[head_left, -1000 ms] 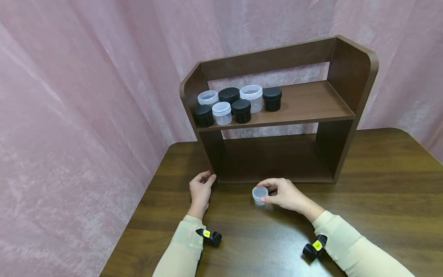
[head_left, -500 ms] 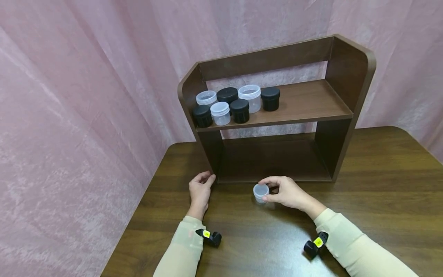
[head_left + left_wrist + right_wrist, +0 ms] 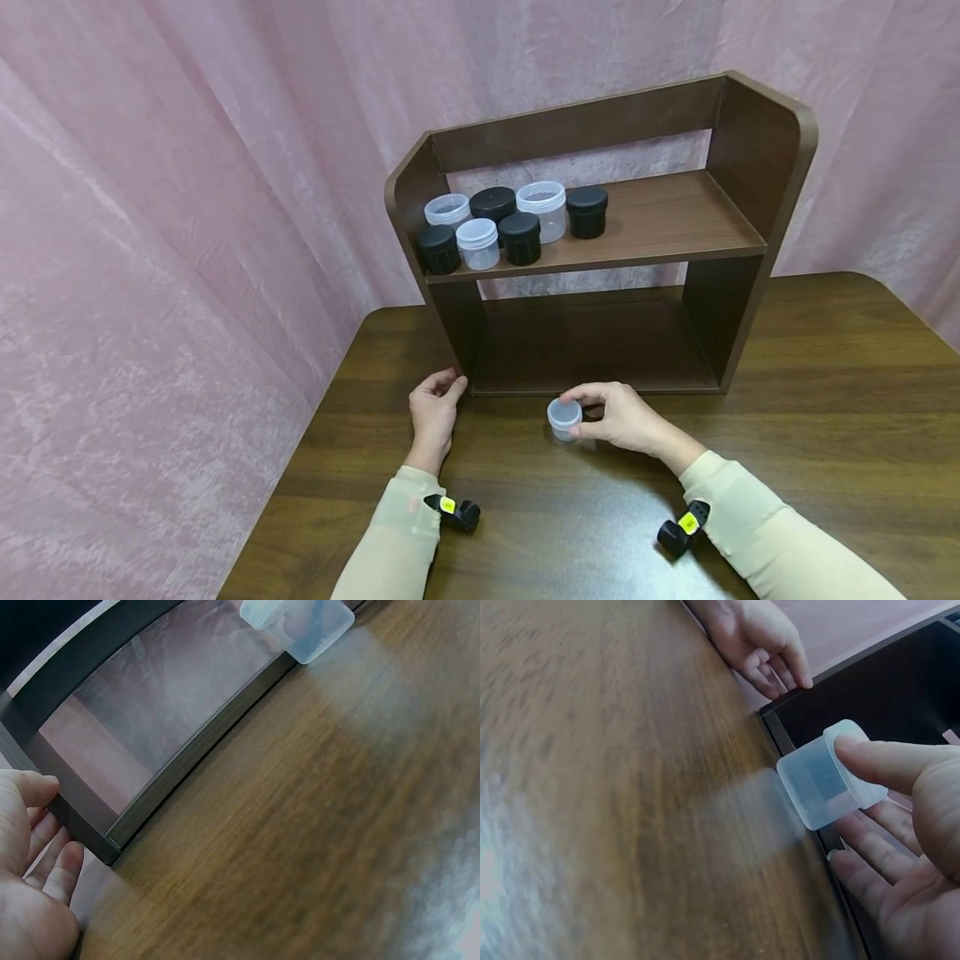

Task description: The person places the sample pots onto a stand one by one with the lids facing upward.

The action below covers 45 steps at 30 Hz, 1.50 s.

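In the head view my right hand [image 3: 618, 421] holds a small clear plastic jar with a lid [image 3: 564, 419] between thumb and fingers. The jar stands upright just in front of the brown two-tier shelf [image 3: 675, 218]; I cannot tell whether its base touches the table. The right wrist view shows the thumb on the lid of the jar [image 3: 821, 780]. My left hand [image 3: 433, 417] rests at the front lower corner of the shelf's left side, fingers loosely bent. In the left wrist view, the thumb of the left hand [image 3: 30, 855] touches the panel's edge.
Several jars occupy the left part of the upper shelf: black ones such as the front jar [image 3: 521, 239] and clear ones such as the white-lidded jar [image 3: 478, 244]. A wooden table [image 3: 840, 400] carries the shelf. Pink curtain [image 3: 225, 208] hangs behind.
The right hand and the clear jar have shifted very slightly toward the shelf since the first frame. The left hand keeps its place, and the head view has moved a little.
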Each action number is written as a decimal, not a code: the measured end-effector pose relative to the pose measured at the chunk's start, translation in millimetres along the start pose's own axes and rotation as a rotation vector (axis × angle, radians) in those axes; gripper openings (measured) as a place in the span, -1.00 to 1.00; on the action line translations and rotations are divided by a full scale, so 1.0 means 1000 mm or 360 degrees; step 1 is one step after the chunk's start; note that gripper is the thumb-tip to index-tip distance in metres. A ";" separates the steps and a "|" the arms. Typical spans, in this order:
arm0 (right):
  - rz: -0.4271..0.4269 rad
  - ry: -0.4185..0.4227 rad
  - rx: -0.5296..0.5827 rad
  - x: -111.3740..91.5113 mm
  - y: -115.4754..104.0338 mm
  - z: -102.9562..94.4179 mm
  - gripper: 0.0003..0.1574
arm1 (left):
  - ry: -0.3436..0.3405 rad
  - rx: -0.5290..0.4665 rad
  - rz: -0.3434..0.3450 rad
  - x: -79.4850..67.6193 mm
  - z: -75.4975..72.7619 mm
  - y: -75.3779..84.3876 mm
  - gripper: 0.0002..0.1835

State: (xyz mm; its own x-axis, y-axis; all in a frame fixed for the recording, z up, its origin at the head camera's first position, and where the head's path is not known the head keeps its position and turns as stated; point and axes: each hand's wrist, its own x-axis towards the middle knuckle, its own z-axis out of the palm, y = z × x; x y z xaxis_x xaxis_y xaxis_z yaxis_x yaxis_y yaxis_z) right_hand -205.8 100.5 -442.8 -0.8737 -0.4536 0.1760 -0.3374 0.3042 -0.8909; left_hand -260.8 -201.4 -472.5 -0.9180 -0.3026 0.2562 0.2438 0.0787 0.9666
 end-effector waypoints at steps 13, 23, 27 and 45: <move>-0.0020 0.0017 0.0095 0.003 -0.006 -0.002 -0.47 | 0.0003 0.0014 -0.0004 0.002 0.000 0.003 -0.81; -0.0149 0.0105 0.0147 0.001 -0.020 -0.003 -0.53 | -0.0041 0.0005 0.0023 -0.006 -0.001 0.022 -0.77; -0.0223 0.0128 0.0146 0.000 -0.030 -0.007 -0.55 | -0.0062 0.0013 0.0034 -0.012 0.000 0.036 -0.77; -0.0324 0.0244 0.0154 -0.006 -0.085 -0.031 -0.47 | -0.0059 0.0022 0.0040 -0.012 -0.001 0.033 -0.77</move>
State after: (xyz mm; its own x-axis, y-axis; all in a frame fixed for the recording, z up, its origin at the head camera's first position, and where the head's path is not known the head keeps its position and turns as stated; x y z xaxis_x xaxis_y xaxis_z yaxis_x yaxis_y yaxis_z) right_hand -182.3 103.3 -354.9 -0.8364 -0.3630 0.4106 -0.4832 0.1348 -0.8651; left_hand -241.8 -195.9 -443.6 -0.9227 -0.2647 0.2803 0.2631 0.0991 0.9597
